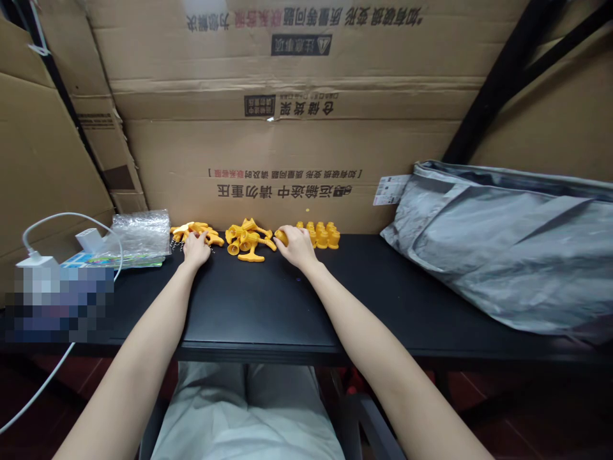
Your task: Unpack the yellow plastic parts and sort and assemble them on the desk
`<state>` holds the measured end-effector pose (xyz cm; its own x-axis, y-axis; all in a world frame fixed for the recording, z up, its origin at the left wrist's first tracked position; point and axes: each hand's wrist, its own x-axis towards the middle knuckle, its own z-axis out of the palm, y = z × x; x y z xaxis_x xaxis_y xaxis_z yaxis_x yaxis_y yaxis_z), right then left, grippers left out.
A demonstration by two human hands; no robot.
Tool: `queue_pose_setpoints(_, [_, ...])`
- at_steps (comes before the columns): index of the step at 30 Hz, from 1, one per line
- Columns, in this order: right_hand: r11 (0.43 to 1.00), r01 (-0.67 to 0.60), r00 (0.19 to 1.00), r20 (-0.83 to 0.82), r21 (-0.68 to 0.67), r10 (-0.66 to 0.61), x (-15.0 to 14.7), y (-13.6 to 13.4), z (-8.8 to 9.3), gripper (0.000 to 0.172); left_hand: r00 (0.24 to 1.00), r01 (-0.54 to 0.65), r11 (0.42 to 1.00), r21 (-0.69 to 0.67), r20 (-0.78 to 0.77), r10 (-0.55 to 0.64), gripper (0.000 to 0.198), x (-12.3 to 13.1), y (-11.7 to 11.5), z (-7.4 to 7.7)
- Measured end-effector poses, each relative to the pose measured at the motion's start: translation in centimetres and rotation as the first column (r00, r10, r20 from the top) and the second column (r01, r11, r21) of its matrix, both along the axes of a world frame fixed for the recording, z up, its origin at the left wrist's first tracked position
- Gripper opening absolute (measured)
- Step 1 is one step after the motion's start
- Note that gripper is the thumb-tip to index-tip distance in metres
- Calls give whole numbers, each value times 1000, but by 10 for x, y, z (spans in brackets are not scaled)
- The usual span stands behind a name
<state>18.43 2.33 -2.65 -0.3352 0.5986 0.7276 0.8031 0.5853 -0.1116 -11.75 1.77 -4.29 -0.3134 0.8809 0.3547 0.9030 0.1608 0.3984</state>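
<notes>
Where the left hand (197, 250) meets a heap of yellow handles (216, 240), its fingers point down among them, and I cannot tell whether they pinch one. The right hand (301, 248) is bent over the left end of a group of yellow cups (323, 239), with one cup (281, 237) showing between thumb and fingers; how firmly they close on it cannot be told. The other cups stand in tight rows just beyond that hand, wide end down, so their insides are hidden. Between the hands lies a pile (245, 237) of cups joined to T-shaped handles, tipped at different angles; some mouths face the camera, though what sits in them is too small to make out. All these parts are the same bright, smooth yellow, and thin chains (175, 245) stick out of the left heap. They rest toward the back of the black desk (258, 313), before a wall of cardboard (287, 144) with upside-down print. To the left, clear wrap (141, 233) lies on colourful sheets (138, 262), near white plugs and a cable (71, 215). To the right, a large grey bag (483, 249) slumps on the desk, its contents out of sight.
</notes>
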Motion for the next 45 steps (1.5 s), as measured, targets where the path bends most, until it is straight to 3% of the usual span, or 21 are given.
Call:
queue_pose_setpoints(11, [988, 152, 950, -280, 23, -140, 22, 17, -8, 23, 998, 41, 998, 46, 34, -43, 51, 1, -3, -3])
queue_pose_setpoints(14, [982, 188, 933, -307, -22, -186, 27, 20, -8, 21, 999, 20, 999, 27, 37, -21, 45, 1, -3, -3])
queue_pose_setpoints(17, [952, 265, 901, -313, -152, -301, 31, 22, -5, 20, 1000, 10, 998, 61, 19, -11, 43, 3, -4, -2])
queue_pose_setpoints(22, [813, 334, 831, -257, -476, -493, 35, 22, 4, 19, 996, 77, 978, 196, -63, -66, 39, 10, -8, 6])
queue_pose_setpoints(25, [727, 372, 816, -170, -577, -552, 36, 19, 7, 17, 980, 184, 944, 273, -123, -155, 38, 16, -11, 11])
queue_pose_setpoints(29, [695, 426, 832, -51, -579, -552, 33, 10, 11, 23, 931, 360, 878, 315, -181, -317, 33, 27, -13, 15])
queue_pose_setpoints(36, [627, 548, 814, 180, -553, -553, 19, -13, 26, 46, 854, 519, 833, 190, -160, -496, 39, 41, -12, 10])
queue_pose_setpoints(40, [658, 583, 803, 212, -477, -557, 11, -23, 31, 43, 830, 555, 822, 127, -136, -540, 48, 46, -11, 4])
queue_pose_setpoints(45, [762, 565, 825, 193, -318, -531, 0, -31, 33, 34, 869, 495, 850, 180, -118, -481, 35, 50, -9, 4])
